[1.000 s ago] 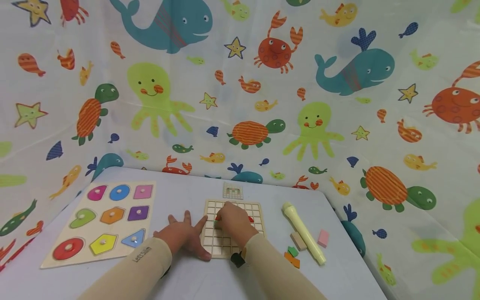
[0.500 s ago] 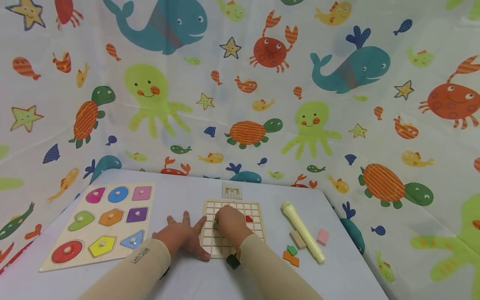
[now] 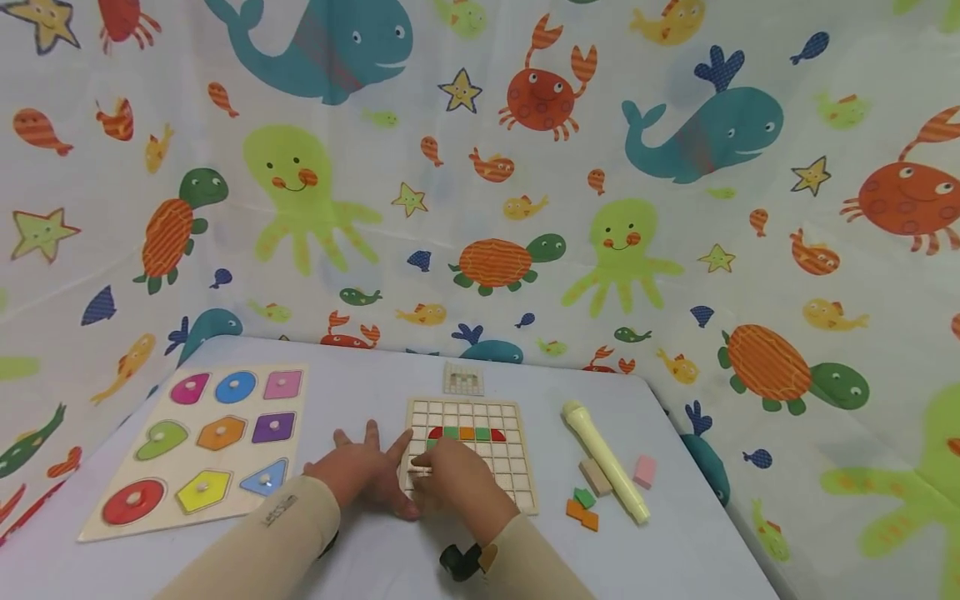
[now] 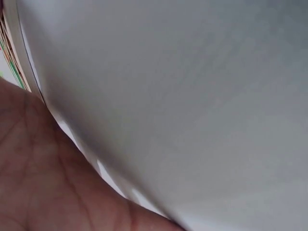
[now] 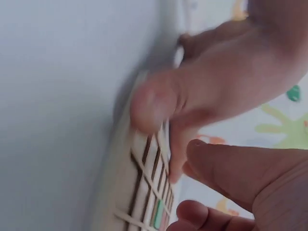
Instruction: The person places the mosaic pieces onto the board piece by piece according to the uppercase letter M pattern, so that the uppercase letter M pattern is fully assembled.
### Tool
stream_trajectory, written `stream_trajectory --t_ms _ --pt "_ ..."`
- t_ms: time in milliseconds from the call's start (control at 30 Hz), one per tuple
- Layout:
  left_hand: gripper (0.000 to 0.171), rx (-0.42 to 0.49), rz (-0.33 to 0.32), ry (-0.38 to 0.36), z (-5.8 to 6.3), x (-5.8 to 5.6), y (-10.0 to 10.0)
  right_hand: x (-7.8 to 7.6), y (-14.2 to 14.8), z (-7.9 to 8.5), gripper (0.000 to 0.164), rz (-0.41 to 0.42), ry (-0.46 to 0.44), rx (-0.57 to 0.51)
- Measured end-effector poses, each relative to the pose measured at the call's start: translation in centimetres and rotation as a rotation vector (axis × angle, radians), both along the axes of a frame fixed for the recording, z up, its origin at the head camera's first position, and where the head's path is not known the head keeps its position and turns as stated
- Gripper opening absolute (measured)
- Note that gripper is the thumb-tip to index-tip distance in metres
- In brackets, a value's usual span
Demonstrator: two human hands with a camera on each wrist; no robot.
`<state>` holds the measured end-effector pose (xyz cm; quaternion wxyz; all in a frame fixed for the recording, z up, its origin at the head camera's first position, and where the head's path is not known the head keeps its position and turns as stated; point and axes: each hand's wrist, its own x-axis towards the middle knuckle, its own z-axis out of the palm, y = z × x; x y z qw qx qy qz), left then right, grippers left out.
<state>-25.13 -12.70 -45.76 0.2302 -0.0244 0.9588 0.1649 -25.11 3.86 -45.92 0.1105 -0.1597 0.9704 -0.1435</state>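
A wooden grid board (image 3: 519, 477) lies on the table in front of me. A row of red, green and orange tiles (image 3: 467, 433) sits in its upper part, with another green piece (image 3: 431, 444) at the left below. My left hand (image 3: 366, 471) is spread flat beside the board, its thumb at the near left corner. Over the board's lower left part is my right hand (image 3: 459, 482), hiding several squares. In the right wrist view, the right hand's thumb (image 5: 216, 163) and fingers stand apart with nothing between them; the left hand (image 5: 226, 77) touches the board's corner.
A small printed card (image 3: 463, 380) lies behind the board. To the right are a pale yellow toy microphone (image 3: 609, 467), a tan block (image 3: 596, 478), a pink block (image 3: 645, 472), and green (image 3: 584, 497) and orange pieces (image 3: 582, 515). A knobbed shape puzzle (image 3: 187, 519) occupies the left side.
My right hand has moved down and slightly left from the tile row, uncovering it, and its curled fingers have loosened. The left hand has stayed in place.
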Motion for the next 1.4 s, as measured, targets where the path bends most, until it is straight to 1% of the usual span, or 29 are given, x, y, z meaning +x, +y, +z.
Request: stream_trajectory --t_ms 100,200,267,333,467,567,667,700,767,800,900,1033,1133,1200,1400 --pt "0.138 -0.012 -0.006 0.010 0.5 0.1 0.3 1.1 1.1 -0.3 0.033 0.039 0.006 -0.053" --pt "0.139 -0.023 -0.009 0.004 0.9 0.2 0.3 2.3 2.2 -0.4 0.042 0.057 0.004 -0.076" --pt "0.138 -0.022 -0.008 -0.006 1.1 0.2 0.4 3.1 3.1 -0.2 0.047 0.033 -0.007 -0.084" --pt "0.137 -0.013 -0.009 -0.015 1.2 0.3 0.4 3.9 4.3 -0.1 0.050 -0.008 -0.026 -0.107" --pt "0.134 0.000 -0.015 -0.024 1.2 0.4 0.5 5.1 7.6 -0.2 0.054 -0.080 -0.035 -0.162" --pt "0.135 0.005 -0.022 -0.025 1.0 0.3 0.5 5.8 10.8 -0.3 0.061 -0.165 -0.018 -0.170" --pt "0.135 0.013 -0.032 -0.029 0.7 0.1 0.4 6.2 14.3 -0.1 0.070 -0.294 0.029 -0.093" --pt "0.135 0.014 -0.035 -0.028 0.7 0.0 0.4 6.3 15.5 0.0 0.071 -0.352 0.042 -0.066" --pt "0.135 0.008 -0.041 -0.025 0.5 -0.1 0.4 6.5 17.7 0.1 0.069 -0.447 0.075 -0.007" --pt "0.135 0.006 -0.042 -0.025 0.4 -0.2 0.3 6.6 18.7 0.1 0.065 -0.481 0.084 0.019" --pt "0.135 -0.002 -0.043 -0.022 0.2 -0.3 0.3 6.8 20.8 -0.3 0.058 -0.550 0.091 0.047" --pt "0.133 0.005 -0.047 -0.025 0.2 -0.2 0.1 6.6 21.6 -0.7 0.056 -0.568 0.070 0.066" --pt "0.133 0.014 -0.047 -0.028 0.1 -0.1 0.2 6.2 21.5 -0.9 0.050 -0.609 0.033 0.062" --pt "0.134 0.014 -0.044 -0.029 0.0 -0.2 0.2 5.8 21.3 -0.9 0.048 -0.626 0.028 0.065" --pt "0.137 0.011 -0.029 -0.026 -0.1 -0.4 0.0 5.0 20.5 -1.1 0.046 -0.658 0.049 0.072"
